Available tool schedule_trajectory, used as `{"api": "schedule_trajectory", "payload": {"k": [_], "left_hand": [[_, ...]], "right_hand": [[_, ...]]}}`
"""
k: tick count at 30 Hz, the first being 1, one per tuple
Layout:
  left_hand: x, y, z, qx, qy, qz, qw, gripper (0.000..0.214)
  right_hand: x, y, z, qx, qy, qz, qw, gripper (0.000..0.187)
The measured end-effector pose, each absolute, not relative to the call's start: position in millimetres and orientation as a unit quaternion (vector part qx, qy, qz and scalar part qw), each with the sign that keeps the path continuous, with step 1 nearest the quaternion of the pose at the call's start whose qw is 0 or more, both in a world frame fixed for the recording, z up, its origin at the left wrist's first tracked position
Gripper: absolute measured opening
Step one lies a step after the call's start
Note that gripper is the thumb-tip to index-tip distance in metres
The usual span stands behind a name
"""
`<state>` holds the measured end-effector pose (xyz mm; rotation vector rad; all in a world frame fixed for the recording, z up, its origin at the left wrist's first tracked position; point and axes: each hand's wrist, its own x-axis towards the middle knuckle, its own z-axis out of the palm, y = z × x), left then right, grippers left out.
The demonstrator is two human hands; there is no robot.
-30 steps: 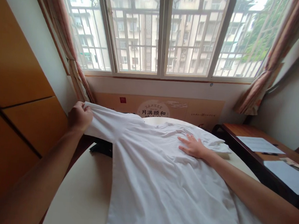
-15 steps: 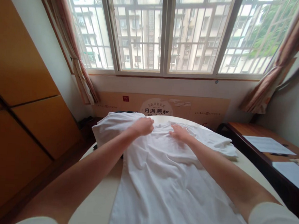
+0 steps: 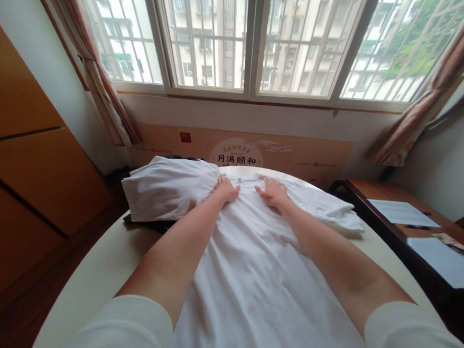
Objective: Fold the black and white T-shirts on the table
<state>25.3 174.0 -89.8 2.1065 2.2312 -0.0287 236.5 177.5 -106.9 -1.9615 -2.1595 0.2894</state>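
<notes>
A white shirt (image 3: 256, 282) lies spread out on a round cream table (image 3: 101, 276), its collar end toward the window. My left hand (image 3: 226, 189) rests flat on the cloth near the collar, fingers stretched out. My right hand (image 3: 272, 193) lies flat beside it, fingers spread, a short gap between the two. The shirt's left sleeve (image 3: 167, 188) lies loosely spread to the left of my left hand. The right sleeve (image 3: 328, 207) lies bunched toward the right edge.
A dark garment (image 3: 149, 224) shows under the left sleeve. A printed cardboard panel (image 3: 241, 153) stands against the wall under the window. A wooden desk (image 3: 406, 228) with papers and a pen is at the right. Orange cabinets (image 3: 25, 180) line the left.
My left hand let go of the left sleeve it held out to the side, moved in to the collar and opened flat. My right hand slid up toward the collar.
</notes>
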Motion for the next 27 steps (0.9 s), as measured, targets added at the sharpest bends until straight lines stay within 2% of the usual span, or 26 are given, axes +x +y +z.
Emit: {"api": "schedule_trajectory", "payload": {"k": [5,18,27], "left_hand": [[21,180,-98,0.694,0.719,0.021,0.034,0.091],[16,191,-109,0.703,0.709,0.049,0.030,0.094],[16,185,-100,0.703,0.709,0.041,0.044,0.093]], "right_hand": [[271,179,-110,-0.689,-0.709,0.096,0.112,0.064],[381,178,-119,-0.724,-0.681,0.075,0.082,0.063],[411,177,-121,-0.674,-0.734,0.058,0.061,0.064]]}}
